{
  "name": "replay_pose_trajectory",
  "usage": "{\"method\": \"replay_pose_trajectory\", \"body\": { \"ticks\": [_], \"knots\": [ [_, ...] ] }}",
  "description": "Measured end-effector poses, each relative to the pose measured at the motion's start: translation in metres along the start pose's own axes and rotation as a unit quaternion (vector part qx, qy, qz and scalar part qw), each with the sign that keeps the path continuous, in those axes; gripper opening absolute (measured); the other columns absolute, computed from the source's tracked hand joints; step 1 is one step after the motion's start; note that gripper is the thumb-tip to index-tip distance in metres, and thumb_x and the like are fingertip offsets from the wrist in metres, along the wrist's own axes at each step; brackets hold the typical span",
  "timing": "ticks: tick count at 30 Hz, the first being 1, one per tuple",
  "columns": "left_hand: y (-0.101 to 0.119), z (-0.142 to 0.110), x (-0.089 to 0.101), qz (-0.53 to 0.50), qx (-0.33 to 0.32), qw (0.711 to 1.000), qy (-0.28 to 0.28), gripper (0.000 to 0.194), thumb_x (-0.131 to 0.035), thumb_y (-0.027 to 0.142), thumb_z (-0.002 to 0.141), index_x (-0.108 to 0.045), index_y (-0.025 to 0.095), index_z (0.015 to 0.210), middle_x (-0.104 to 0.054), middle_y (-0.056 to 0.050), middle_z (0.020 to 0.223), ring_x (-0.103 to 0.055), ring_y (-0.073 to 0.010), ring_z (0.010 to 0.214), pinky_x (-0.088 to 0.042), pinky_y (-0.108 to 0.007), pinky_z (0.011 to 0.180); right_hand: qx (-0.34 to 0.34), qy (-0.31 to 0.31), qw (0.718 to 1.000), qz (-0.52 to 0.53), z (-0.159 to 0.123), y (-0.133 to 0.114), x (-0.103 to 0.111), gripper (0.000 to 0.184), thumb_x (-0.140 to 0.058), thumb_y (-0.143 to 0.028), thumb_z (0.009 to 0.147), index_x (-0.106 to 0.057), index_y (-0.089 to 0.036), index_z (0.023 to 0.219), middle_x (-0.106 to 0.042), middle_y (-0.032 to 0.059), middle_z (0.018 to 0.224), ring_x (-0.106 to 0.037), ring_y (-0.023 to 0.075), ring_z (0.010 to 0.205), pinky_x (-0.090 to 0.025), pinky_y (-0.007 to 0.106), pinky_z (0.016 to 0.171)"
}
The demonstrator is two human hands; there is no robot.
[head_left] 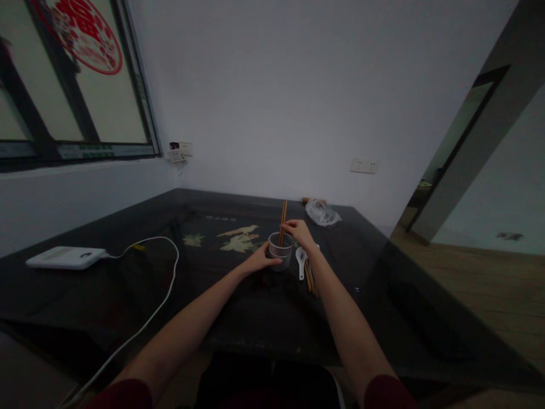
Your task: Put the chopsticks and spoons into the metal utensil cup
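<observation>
So, closest to the camera, the dark red sleeves (389,392) can be seen at the bottom edge, with both bare forearms stretched out over the black counter (255,326). A see-through cup (280,263) is being steadied on the counter by the left hand (258,259), its fingers wrapped round the side with the thumb across the front. What looks like a pair of chopsticks (284,215) is pinched between the fingers of the right hand (299,231), held pretty much upright, with the lower ends inside the cup. Progress-wise, it looks partway at best: that pair has been got into the cup but hasn't been let go of, and some utensils are left outside. A white spoon (301,263) is laid flat just beside the cup, and a few loose chopsticks (309,278) are lying next to it, partly hidden by the right forearm, so they can't really be counted. Whether anything else is held in the cup can't be made out. Further back, a clear plastic bag (322,212) has been left crumpled near the wall, and a white device (68,257) is plugged into a cable (174,272) over on the left.
</observation>
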State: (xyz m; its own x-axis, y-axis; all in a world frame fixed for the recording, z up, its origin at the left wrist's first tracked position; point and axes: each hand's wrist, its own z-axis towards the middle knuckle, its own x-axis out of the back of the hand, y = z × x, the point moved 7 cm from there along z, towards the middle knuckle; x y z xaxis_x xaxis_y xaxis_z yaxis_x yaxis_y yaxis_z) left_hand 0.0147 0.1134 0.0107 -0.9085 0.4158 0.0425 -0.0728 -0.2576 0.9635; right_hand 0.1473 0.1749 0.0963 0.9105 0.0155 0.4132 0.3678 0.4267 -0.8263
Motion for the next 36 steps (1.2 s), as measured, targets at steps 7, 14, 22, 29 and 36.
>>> {"method": "replay_pose_trajectory", "body": {
  "ticks": [7,14,22,29,36],
  "knots": [
    [0.0044,-0.0018,-0.0021,-0.009,0.015,1.000,0.005,0.084,-0.083,0.026,0.057,-0.042,0.015,0.129,-0.053,-0.017,0.131,-0.052,-0.0279,0.119,-0.036,-0.045,0.105,-0.002,0.004,1.000,0.000,0.0007,0.0024,0.0001,0.023,-0.063,-0.033,0.070,-0.072,-0.013,0.077,-0.071,0.0059,0.073,-0.063,0.0178,0.067,-0.046,0.025,0.059],
    [0.0040,-0.0023,-0.0004,-0.005,0.013,1.000,0.010,0.082,-0.083,0.025,0.057,-0.044,0.017,0.129,-0.054,-0.016,0.130,-0.053,-0.0282,0.119,-0.035,-0.047,0.106,-0.019,0.021,1.000,-0.005,-0.0035,0.0021,0.0042,0.025,-0.062,-0.036,0.073,-0.071,-0.014,0.076,-0.071,0.0067,0.073,-0.063,0.0173,0.067,-0.046,0.025,0.059],
    [0.0027,-0.0022,-0.0006,-0.006,0.019,1.000,0.012,0.080,-0.083,0.024,0.058,-0.044,0.017,0.128,-0.055,-0.014,0.129,-0.053,-0.0273,0.119,-0.036,-0.046,0.105,-0.017,0.035,0.999,-0.016,-0.0055,-0.0006,0.0062,0.030,-0.062,-0.041,0.071,-0.068,-0.013,0.067,-0.067,0.0056,0.064,-0.058,0.0158,0.060,-0.041,0.024,0.052],
    [0.0066,-0.0034,-0.0036,-0.016,0.025,1.000,0.008,0.080,-0.082,0.024,0.058,-0.044,0.017,0.128,-0.053,-0.014,0.131,-0.052,-0.0274,0.120,-0.036,-0.045,0.106,-0.012,0.036,0.999,-0.001,-0.0044,0.0002,0.0055,0.031,-0.061,-0.044,0.069,-0.069,-0.013,0.069,-0.068,0.0058,0.066,-0.059,0.0159,0.060,-0.042,0.024,0.053],
    [0.0038,-0.0023,-0.0027,-0.020,0.019,1.000,0.001,0.082,-0.083,0.025,0.058,-0.043,0.017,0.129,-0.053,-0.015,0.131,-0.052,-0.0273,0.120,-0.036,-0.045,0.106,-0.024,0.031,0.999,0.002,-0.0052,0.0033,0.0012,0.036,-0.064,-0.049,0.066,-0.070,-0.013,0.068,-0.067,0.0045,0.065,-0.058,0.0150,0.060,-0.041,0.023,0.055]
  ]
}}
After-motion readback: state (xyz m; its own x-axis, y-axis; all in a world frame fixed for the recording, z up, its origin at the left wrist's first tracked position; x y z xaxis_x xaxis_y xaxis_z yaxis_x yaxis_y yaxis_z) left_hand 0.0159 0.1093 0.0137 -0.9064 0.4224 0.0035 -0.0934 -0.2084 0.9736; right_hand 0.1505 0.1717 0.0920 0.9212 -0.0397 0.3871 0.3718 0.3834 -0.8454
